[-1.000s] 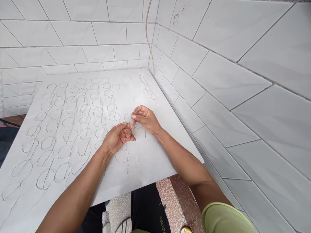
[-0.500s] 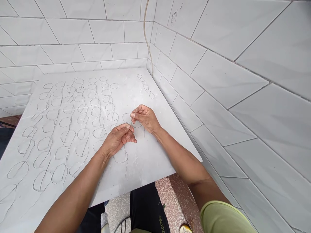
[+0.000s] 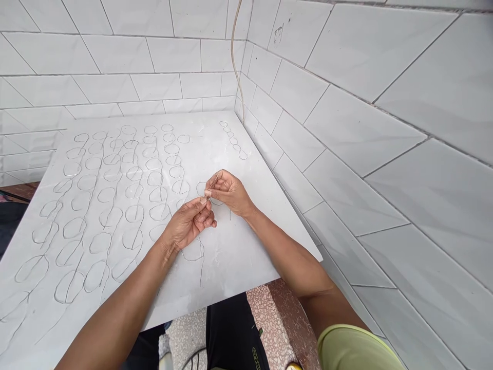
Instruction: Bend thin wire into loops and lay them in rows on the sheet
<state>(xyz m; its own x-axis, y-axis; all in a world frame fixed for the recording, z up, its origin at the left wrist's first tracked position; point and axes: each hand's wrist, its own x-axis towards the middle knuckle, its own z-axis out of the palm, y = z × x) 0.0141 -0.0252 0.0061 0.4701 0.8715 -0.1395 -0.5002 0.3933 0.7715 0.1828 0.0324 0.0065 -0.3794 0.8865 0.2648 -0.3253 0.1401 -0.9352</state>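
My left hand (image 3: 190, 222) and my right hand (image 3: 227, 192) meet over the near right part of a white tile slab (image 3: 250, 246). Both pinch the same thin wire (image 3: 208, 205), fingers closed on it where the fingertips almost touch. The wire runs down under my left hand into a loop (image 3: 192, 251) with a straight tail (image 3: 201, 272) lying on the slab. Another wire loop lies just behind my right hand's fingers.
Rows of several finished wire loops (image 3: 111, 190) cover the slab's left and middle. A short chain of small loops (image 3: 233, 140) lies at the far right by the tiled wall (image 3: 346, 128). A cable (image 3: 235, 56) hangs in the corner. The slab's near edge overhangs speckled floor (image 3: 265, 318).
My hands have drawn slightly closer, the right fingertips moving left and down toward the left thumb. The wire stays pinched between them; the loops on the slab have not moved.
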